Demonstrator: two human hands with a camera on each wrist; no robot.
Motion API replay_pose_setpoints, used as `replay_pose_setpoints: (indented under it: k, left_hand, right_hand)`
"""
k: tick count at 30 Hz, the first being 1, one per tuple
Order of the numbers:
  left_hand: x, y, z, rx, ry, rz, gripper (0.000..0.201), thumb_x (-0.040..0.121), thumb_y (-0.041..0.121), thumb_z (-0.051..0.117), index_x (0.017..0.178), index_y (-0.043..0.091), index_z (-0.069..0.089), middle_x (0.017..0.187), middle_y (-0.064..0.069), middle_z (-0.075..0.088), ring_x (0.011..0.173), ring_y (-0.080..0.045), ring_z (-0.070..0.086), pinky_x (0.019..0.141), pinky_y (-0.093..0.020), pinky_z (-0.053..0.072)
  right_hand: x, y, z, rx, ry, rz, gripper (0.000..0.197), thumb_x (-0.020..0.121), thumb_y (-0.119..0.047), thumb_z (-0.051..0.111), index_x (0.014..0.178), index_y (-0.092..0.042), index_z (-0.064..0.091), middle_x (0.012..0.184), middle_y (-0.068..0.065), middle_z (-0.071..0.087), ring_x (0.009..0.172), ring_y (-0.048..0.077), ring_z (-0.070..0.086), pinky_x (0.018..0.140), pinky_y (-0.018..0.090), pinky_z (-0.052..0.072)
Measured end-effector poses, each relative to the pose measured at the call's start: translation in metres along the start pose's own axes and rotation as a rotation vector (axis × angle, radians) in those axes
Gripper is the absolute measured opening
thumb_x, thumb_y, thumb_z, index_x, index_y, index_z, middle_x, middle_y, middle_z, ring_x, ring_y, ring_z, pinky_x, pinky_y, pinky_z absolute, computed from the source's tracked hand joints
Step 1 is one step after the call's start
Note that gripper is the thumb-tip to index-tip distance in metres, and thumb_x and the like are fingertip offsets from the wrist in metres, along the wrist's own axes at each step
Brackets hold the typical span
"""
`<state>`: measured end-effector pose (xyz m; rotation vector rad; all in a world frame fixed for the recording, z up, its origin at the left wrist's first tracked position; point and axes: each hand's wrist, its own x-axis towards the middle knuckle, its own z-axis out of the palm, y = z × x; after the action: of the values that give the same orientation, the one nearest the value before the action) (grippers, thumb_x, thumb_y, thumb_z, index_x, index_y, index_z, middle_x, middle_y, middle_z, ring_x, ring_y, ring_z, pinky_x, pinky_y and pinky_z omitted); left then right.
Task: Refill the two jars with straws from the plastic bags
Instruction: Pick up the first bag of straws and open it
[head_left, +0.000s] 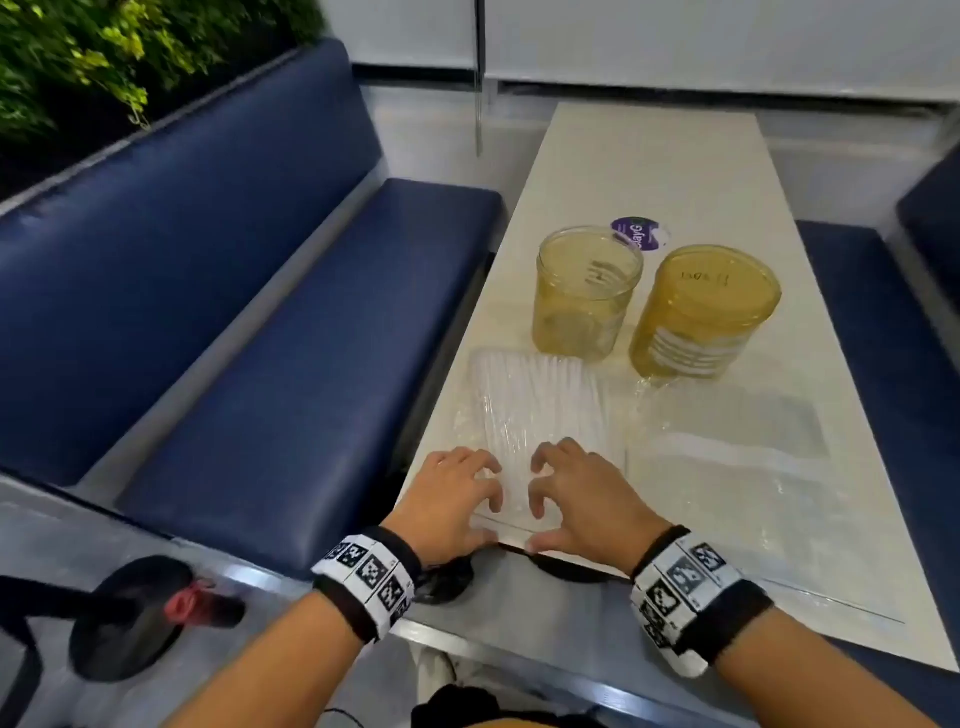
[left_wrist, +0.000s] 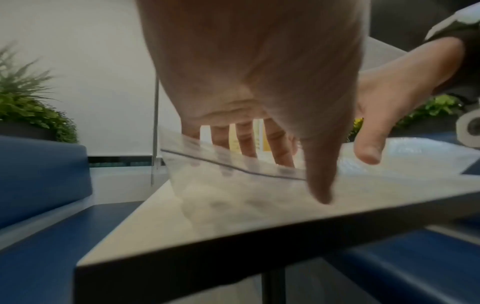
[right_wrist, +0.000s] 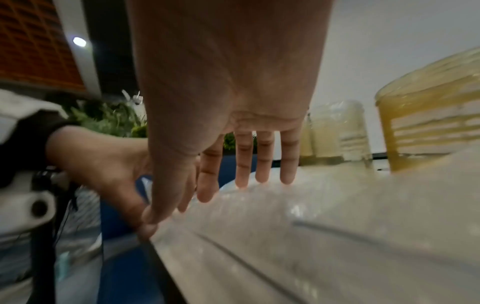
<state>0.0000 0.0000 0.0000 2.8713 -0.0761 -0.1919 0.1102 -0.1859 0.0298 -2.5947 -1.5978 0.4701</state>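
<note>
- White table (head_left: 649, 171) btwn blue benches (head_left: 291, 332); amber jars (head_left: 587, 291) are stood mid-table.
- Straw bag (head_left: 540, 405) is laid just before them, 2nd bag (head_left: 753, 467) beside it.
- Its near edge is pinched by left hand (head_left: 452, 499) & right hand (head_left: 582, 499), fingers curled.

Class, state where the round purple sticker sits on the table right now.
In the head view, the purple sticker lies on the table just behind the left jar, whose rim overlaps it.

Straw bags (head_left: 540, 410) flat before amber jars (head_left: 587, 291)
</note>
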Motion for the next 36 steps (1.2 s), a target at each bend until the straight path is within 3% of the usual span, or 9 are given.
replay_pose_setpoints:
  k: [4, 7, 10, 15, 18, 23, 27, 31, 36]
  left_hand:
    - [0.002, -0.003, 0.005, 0.0, -0.009, -0.016, 0.017, 0.094, 0.04, 0.06, 0.105, 0.03, 0.069, 0.141, 0.01, 0.05, 0.119, -0.016, 0.053, 0.1, -0.038, 0.041]
    - [0.003, -0.007, 0.002, -0.025, 0.053, 0.014, 0.025, 0.099, 0.04, 0.053, 0.102, 0.029, 0.074, 0.122, 0.012, 0.063, 0.104, -0.015, 0.061, 0.09, -0.037, 0.043]
    - [0.005, -0.009, -0.008, -0.005, 0.222, 0.042, 0.024, 0.097, 0.043, 0.055, 0.094, 0.031, 0.075, 0.103, 0.015, 0.067, 0.091, -0.011, 0.063, 0.082, -0.033, 0.041]
    - [0.009, 0.001, -0.058, 0.015, 0.67, 0.072, 0.015, 0.084, 0.035, 0.076, 0.094, 0.025, 0.071, 0.109, 0.008, 0.063, 0.107, -0.016, 0.055, 0.088, -0.032, 0.038]
    - [0.008, 0.019, -0.09, -0.017, 0.923, -0.034, 0.02, 0.087, 0.032, 0.074, 0.076, 0.018, 0.064, 0.081, 0.008, 0.058, 0.077, -0.012, 0.049, 0.067, -0.027, 0.036]
    - [0.018, 0.031, -0.106, -0.329, 0.595, -0.325, 0.044, 0.093, 0.063, 0.051, 0.075, 0.026, 0.067, 0.068, 0.013, 0.064, 0.06, -0.006, 0.057, 0.055, -0.023, 0.042]
    - [0.023, 0.036, -0.112, -0.462, 0.634, -0.325, 0.035, 0.097, 0.045, 0.054, 0.07, 0.027, 0.068, 0.059, 0.012, 0.06, 0.055, -0.006, 0.056, 0.054, -0.02, 0.037]
    - [0.024, 0.036, -0.123, -0.446, 0.611, -0.315, 0.037, 0.1, 0.031, 0.05, 0.065, 0.023, 0.059, 0.052, 0.006, 0.05, 0.048, -0.012, 0.044, 0.048, -0.018, 0.026]
    - [0.027, 0.029, -0.138, -0.522, 0.586, -0.182, 0.035, 0.103, 0.027, 0.045, 0.072, 0.019, 0.058, 0.066, 0.001, 0.062, 0.06, -0.019, 0.059, 0.057, -0.041, 0.055]
  right_hand:
    - [0.009, -0.013, 0.008, -0.12, 0.007, 0.007, 0.034, 0.08, -0.057, 0.069, 0.099, -0.029, 0.07, 0.127, -0.003, 0.045, 0.119, 0.022, 0.04, 0.092, 0.037, 0.039]
    - [0.007, -0.016, 0.015, -0.155, 0.076, 0.004, 0.027, 0.083, -0.049, 0.066, 0.095, -0.027, 0.075, 0.123, 0.0, 0.051, 0.115, 0.026, 0.047, 0.091, 0.043, 0.044]
    - [0.004, -0.018, 0.014, -0.164, 0.251, 0.005, 0.014, 0.081, -0.034, 0.069, 0.082, -0.023, 0.078, 0.112, 0.0, 0.059, 0.103, 0.026, 0.056, 0.077, 0.041, 0.05]
    - [0.006, -0.018, -0.03, -0.076, 0.449, 0.084, 0.016, 0.089, -0.033, 0.068, 0.083, -0.022, 0.077, 0.088, -0.005, 0.061, 0.077, 0.02, 0.06, 0.056, 0.032, 0.045]
    - [0.007, -0.022, -0.065, 0.054, 0.594, 0.161, 0.015, 0.089, -0.035, 0.069, 0.08, -0.024, 0.073, 0.079, -0.008, 0.061, 0.068, 0.017, 0.061, 0.053, 0.03, 0.045]
    - [0.016, -0.034, -0.084, 0.35, 0.739, 0.181, 0.016, 0.086, -0.034, 0.073, 0.076, -0.022, 0.073, 0.073, -0.01, 0.065, 0.064, 0.009, 0.062, 0.061, 0.036, 0.054]
    - [0.02, -0.047, -0.079, 0.511, 0.826, 0.16, 0.016, 0.083, -0.028, 0.078, 0.071, -0.019, 0.073, 0.068, -0.008, 0.066, 0.062, 0.01, 0.062, 0.061, 0.037, 0.054]
    - [0.02, -0.052, -0.083, 0.719, 0.873, 0.151, 0.01, 0.081, -0.022, 0.081, 0.074, -0.016, 0.076, 0.069, -0.009, 0.069, 0.065, 0.008, 0.064, 0.065, 0.025, 0.054]
    - [0.014, -0.055, -0.098, 0.967, 0.777, 0.102, 0.009, 0.091, -0.014, 0.07, 0.085, -0.013, 0.077, 0.074, -0.013, 0.071, 0.075, 0.01, 0.067, 0.058, 0.03, 0.061]
